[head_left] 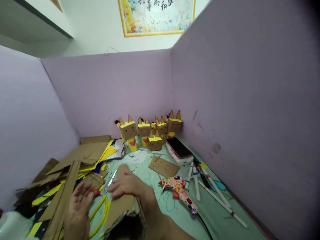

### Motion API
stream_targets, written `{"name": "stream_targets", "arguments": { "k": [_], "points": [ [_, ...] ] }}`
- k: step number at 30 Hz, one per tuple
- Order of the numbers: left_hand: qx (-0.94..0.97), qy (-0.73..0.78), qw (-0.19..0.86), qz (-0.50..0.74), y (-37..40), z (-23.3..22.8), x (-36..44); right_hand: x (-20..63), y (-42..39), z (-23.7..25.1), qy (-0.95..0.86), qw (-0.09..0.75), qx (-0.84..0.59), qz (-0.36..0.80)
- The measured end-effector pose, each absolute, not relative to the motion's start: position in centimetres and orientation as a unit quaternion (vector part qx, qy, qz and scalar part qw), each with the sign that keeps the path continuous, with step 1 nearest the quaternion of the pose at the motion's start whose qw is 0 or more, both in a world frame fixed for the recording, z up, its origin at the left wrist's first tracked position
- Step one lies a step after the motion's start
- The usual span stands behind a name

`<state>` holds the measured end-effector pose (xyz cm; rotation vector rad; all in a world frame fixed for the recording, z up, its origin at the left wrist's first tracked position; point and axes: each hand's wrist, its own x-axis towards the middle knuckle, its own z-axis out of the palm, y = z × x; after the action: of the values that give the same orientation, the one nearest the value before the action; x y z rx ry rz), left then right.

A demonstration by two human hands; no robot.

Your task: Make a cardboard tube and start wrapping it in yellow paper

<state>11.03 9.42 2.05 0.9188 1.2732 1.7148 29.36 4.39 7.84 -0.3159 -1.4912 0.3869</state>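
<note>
Right hand: ours (126,185), fingers together, pressed flat on the cardboard piece (122,206)
Left hand: ours (78,208), fingers loosely spread, beside the scissors (106,191)
Cardboard piece: on the green mat (215,216), before us

We note lilac partition walls (225,83) around a mint-green table top (220,220) smeared with white. Brown cardboard figures (150,131) carry yellow bands and ears; one yellow body bears a pink heart. The glue gun (180,193) is red, speckled with multicoloured dots. White markers (215,191) show red and blue rings. The scissors (102,200) have silver blades and yellow handles. The phone (179,147) is black-screened. The cardboard pile (75,163) mixes brown, yellow and black sheets. The picture (156,16) has a gold frame.
</note>
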Motion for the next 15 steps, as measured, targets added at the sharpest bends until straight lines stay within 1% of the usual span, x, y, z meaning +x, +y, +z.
{"name": "stream_targets", "arguments": {
  "k": [3,5,7,9,12,15],
  "points": [
    [0.374,0.474,0.402,0.688,8.0,3.1,10.7,30.4,5.2,8.3,-0.754,0.630,-0.186,-0.008],
    [0.398,0.461,0.428,0.668,6.4,3.7,10.7,30.6,5.8,7.9,-0.783,0.569,-0.243,-0.064],
    [0.438,0.452,0.459,0.627,4.7,4.2,11.1,30.4,6.2,7.1,-0.803,0.516,-0.287,-0.086],
    [0.477,0.464,0.462,0.587,3.2,4.6,12.0,29.9,6.3,6.3,-0.818,0.475,-0.308,-0.104],
    [0.530,0.501,0.389,0.563,2.1,4.8,13.7,28.9,6.1,5.1,-0.836,0.437,-0.309,-0.126],
    [0.557,0.505,0.382,0.538,2.1,4.4,14.7,28.1,5.9,4.3,-0.843,0.421,-0.303,-0.140]
  ]
}}
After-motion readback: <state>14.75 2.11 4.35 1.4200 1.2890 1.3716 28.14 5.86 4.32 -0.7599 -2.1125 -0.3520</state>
